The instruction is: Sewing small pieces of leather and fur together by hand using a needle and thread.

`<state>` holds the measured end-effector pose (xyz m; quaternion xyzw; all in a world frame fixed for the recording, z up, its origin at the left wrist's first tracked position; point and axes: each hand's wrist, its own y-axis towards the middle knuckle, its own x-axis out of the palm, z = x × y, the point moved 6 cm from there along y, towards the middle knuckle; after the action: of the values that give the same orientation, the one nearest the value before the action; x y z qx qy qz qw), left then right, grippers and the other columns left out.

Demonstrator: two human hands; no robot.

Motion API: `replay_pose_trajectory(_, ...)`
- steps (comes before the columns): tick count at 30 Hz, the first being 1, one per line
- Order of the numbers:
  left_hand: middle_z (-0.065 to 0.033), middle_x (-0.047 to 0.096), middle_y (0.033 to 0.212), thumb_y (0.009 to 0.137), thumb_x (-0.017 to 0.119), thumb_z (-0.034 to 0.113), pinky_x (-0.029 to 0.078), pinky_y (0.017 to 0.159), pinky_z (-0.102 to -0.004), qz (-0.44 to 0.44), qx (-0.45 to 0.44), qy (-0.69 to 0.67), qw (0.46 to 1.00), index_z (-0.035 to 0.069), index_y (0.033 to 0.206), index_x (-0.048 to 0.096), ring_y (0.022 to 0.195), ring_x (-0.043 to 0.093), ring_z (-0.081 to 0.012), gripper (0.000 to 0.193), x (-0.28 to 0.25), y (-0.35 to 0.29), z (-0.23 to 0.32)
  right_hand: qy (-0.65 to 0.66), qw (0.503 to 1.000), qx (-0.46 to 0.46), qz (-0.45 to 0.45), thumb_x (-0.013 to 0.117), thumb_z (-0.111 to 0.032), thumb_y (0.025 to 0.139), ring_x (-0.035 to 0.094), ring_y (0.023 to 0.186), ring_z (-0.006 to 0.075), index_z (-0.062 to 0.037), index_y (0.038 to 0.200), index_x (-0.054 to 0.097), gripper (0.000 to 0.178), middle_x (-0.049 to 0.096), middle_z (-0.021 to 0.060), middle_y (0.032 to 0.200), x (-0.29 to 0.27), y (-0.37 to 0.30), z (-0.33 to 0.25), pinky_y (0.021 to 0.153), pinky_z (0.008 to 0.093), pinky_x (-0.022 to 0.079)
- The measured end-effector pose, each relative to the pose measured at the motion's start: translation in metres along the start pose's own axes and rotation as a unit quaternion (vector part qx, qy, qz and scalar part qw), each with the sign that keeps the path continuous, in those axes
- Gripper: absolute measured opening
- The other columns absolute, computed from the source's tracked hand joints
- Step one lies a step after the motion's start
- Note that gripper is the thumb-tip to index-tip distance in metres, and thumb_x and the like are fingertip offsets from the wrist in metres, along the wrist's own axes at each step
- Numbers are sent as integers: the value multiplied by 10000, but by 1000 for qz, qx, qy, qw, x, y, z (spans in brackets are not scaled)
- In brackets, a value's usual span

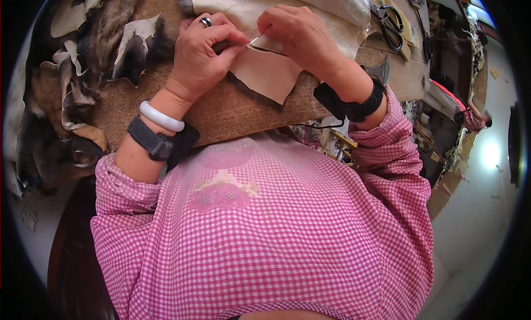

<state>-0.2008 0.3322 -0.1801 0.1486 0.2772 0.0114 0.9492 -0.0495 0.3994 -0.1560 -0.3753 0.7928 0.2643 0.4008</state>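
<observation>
Over the worktable, my left hand point(207, 46), with a dark ring on one finger, pinches the upper edge of a tan hide piece point(271, 74) between thumb and forefinger. Dark fur fringes the lower rim of that piece. Closed fingers of my right hand point(301, 38) grip a thin, pale needle-like thing point(259, 37), whose tip lies at the pinched edge beside my left fingertips. Above both hands spreads a larger cream hide point(238, 4), which meets the tan piece along a dark line. Whether the two are joined there is too small to tell.
Furry hide scraps point(133, 43) lie in a heap along the left of the brown worktable point(232, 121). Black-handled scissors point(391, 29) rest at the upper right, and a curved metal blade point(381, 71) lies near my right wrist. Another person point(474, 118) is far right.
</observation>
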Motion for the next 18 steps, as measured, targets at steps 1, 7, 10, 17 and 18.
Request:
replay_pose_trajectory(1,27,640,805,749,744,108,386,881,-343,1,2,3,1000,153,806,742,863,620,-183,73,0,0,0,1,1000,6,-3,651,-22,847,636,818,356,-76,944,619,115,649,104,863,1,0,4,719,419,487)
replay_pose_trajectory(7,31,646,815,749,741,108,384,893,-345,-6,-8,-21,1000,152,808,739,875,622,-180,73,1,0,-1,-29,999,-24,23,581,-142,890,656,817,327,-130,915,603,36,669,66,820,7,-1,9,686,421,480)
replay_pose_trajectory(10,32,647,815,750,741,110,378,897,-344,-1,7,0,1000,150,805,737,873,621,-179,68,0,0,0,-27,999,-7,18,574,-135,894,655,795,332,-132,931,601,45,671,67,814,7,2,9,674,422,485)
replay_pose_trajectory(17,45,672,837,749,736,103,363,894,-343,4,4,-23,1000,161,796,737,890,630,-165,75,0,0,-1,10,997,-21,-80,721,-303,795,618,776,314,-73,989,566,338,602,103,808,-1,5,-3,708,399,464)
replay_pose_trajectory(18,48,676,841,749,734,100,361,893,-342,2,2,-32,999,164,796,737,892,632,-163,80,0,0,-1,-2,997,-55,-59,726,-318,774,614,788,310,-73,987,559,365,595,102,813,-2,6,-8,724,394,456)
